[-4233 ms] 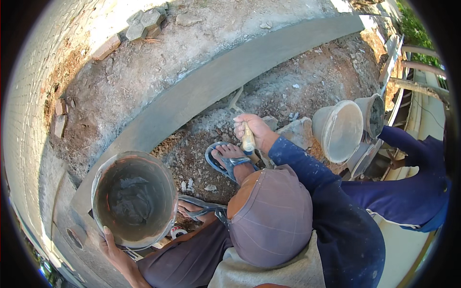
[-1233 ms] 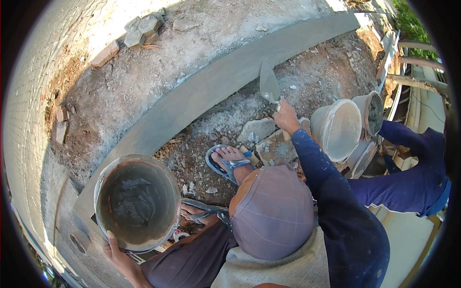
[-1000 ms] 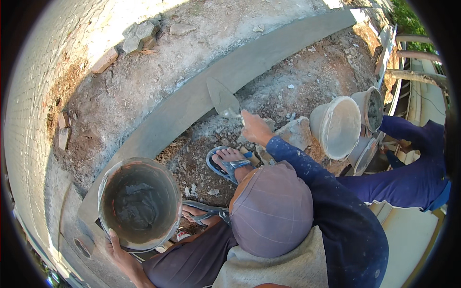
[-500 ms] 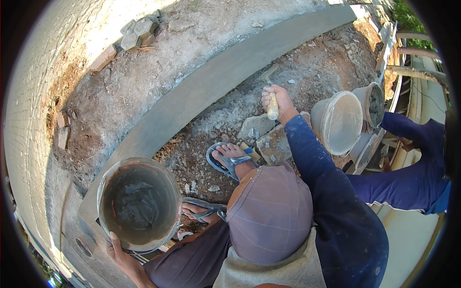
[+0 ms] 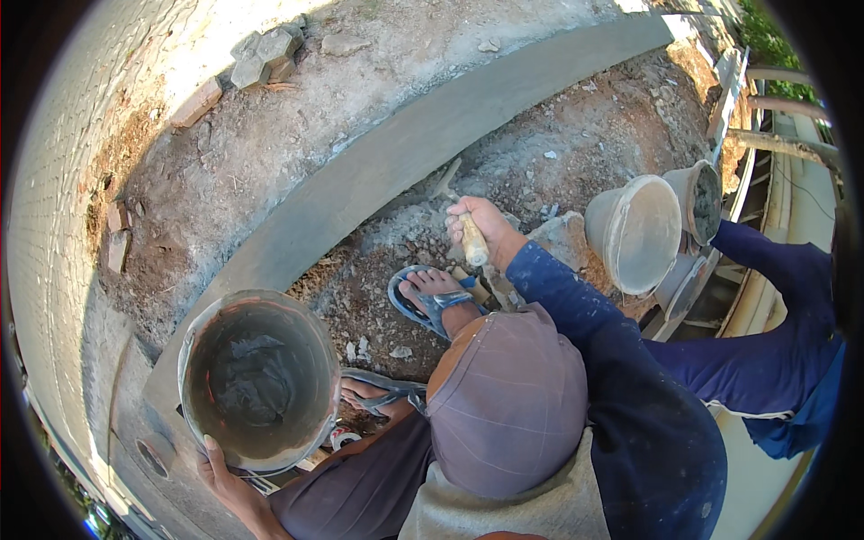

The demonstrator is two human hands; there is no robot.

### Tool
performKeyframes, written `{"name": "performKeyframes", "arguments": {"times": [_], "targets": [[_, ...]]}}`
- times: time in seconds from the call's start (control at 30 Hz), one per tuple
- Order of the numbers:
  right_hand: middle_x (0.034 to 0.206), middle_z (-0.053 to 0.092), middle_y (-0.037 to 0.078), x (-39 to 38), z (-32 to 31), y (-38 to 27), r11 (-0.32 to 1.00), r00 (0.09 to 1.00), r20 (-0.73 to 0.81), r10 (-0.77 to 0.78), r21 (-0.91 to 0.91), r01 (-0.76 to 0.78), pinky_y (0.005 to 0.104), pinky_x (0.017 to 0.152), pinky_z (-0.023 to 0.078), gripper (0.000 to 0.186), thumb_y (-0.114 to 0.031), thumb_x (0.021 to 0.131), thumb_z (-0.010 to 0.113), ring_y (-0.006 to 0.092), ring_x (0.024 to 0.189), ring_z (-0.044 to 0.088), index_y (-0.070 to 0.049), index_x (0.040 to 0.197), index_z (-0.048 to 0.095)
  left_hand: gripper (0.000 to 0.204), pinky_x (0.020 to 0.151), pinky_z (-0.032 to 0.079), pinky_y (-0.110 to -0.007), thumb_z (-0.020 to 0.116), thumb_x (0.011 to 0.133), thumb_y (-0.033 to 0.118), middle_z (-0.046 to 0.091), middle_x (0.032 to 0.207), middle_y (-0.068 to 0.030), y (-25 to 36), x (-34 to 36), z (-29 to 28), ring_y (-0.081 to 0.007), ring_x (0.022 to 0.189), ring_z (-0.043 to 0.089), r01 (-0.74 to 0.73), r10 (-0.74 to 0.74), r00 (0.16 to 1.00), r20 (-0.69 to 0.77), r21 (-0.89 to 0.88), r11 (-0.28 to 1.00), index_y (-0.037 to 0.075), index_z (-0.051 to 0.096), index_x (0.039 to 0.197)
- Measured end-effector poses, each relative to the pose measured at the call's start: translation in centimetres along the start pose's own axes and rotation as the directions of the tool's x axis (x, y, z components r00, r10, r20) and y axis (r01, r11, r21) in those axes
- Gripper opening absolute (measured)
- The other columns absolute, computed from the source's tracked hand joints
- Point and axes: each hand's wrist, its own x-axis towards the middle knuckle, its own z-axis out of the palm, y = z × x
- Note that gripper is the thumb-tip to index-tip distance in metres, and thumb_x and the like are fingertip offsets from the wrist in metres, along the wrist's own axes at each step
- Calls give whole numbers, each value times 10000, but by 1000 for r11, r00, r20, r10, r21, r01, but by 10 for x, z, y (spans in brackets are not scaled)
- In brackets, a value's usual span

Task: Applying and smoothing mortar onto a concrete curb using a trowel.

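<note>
My left hand (image 5: 223, 475) grips the near rim of a round bucket (image 5: 317, 337), thumb over the edge. Wet grey mortar (image 5: 261, 378) lies at the bottom of it. In my right hand (image 5: 490, 223), fingers wrapped round the wooden handle, is a trowel (image 5: 474, 243). Its narrow metal end points away, close to the near edge of a smooth grey curved mortar strip (image 5: 387, 166). Whether the blade touches the strip I cannot tell. The bucket stands by the strip's left end.
Two buckets, a pale one (image 5: 634, 234) and one holding grey material (image 5: 705, 200), stand at the right. Beside them bends another person in a blue shirt (image 5: 765, 360). Paving blocks (image 5: 263, 56) lie at the far left. Broken stones (image 5: 560, 236) and loose soil surround my sandalled feet (image 5: 430, 292).
My right hand has moved left and slightly nearer with the trowel, along the strip's edge. My left hand stays on the bucket. The other person at the right has shifted slightly.
</note>
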Motion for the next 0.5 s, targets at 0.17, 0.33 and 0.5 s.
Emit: {"name": "performKeyframes", "arguments": {"times": [0.17,0.33,0.5], "targets": [[695,496,23,-13,-3,-42,933,931,-121,-343,66,353,252,480,495,113,-98,858,532,101,551,515,-83,781,451,476,806,499,-316,585,989,373,622,1040,-127,5,-2,1,-176,938,602,22,-22,1000,3,41,999,-77,597,1143],[702,499,31,-7,30,2,996,1000,3,-12,87,12,244,494,500,110,-115,875,522,114,544,512,-67,797,461,479,786,502,-310,581,990,378,625,1033,-123,7,0,4,-173,916,604,-14,12,999,35,51,999,-78,603,1135],[673,504,30,-24,31,29,889,866,212,452,-30,-457,243,422,468,119,-143,895,545,108,497,510,-32,862,521,470,815,493,-314,578,991,372,633,1043,-124,7,-2,4,-172,932,598,-15,14,1000,22,53,999,-76,614,1128]]}}
